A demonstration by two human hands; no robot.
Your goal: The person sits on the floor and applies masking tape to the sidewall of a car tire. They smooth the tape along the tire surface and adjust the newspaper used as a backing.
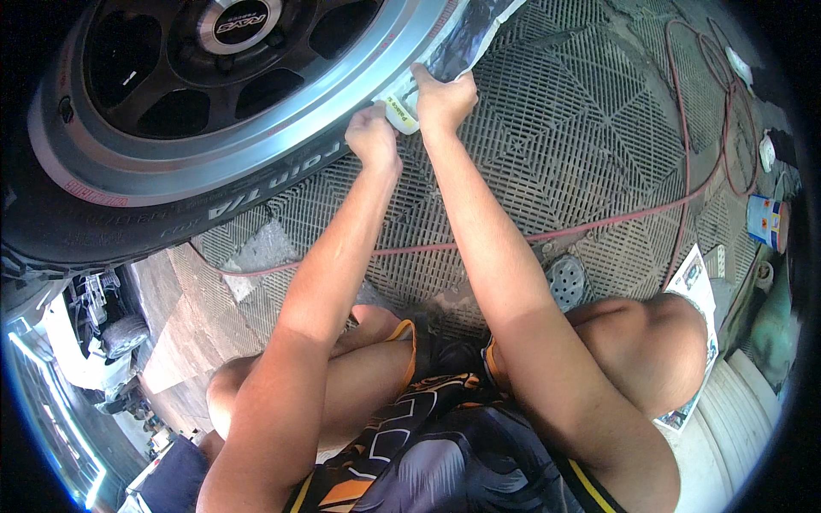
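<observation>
A large wheel [291, 111] fills the upper left, with dark spokes, a silver rim lip and a black tire [171, 224] with raised white lettering. A crumpled paper sheet [466, 38], pale along its edge and dark and printed inside, lies along the right side of the wheel, over the tire. Its lower end [402, 115] is white with a yellow patch and hangs between my hands. My left hand [374, 137] pinches this end close to the rim. To its right, my right hand [445, 101] is closed on the sheet's edge, thumb raised. My palms hide part of the paper.
Grey grid tiles [581, 128] cover the floor. A red hose [599, 224] crosses it and coils at the right. A blue can [767, 222], a printed sheet [693, 282] and a grey perforated shoe [567, 282] are at the right. A small wheel [124, 336] shows at the left.
</observation>
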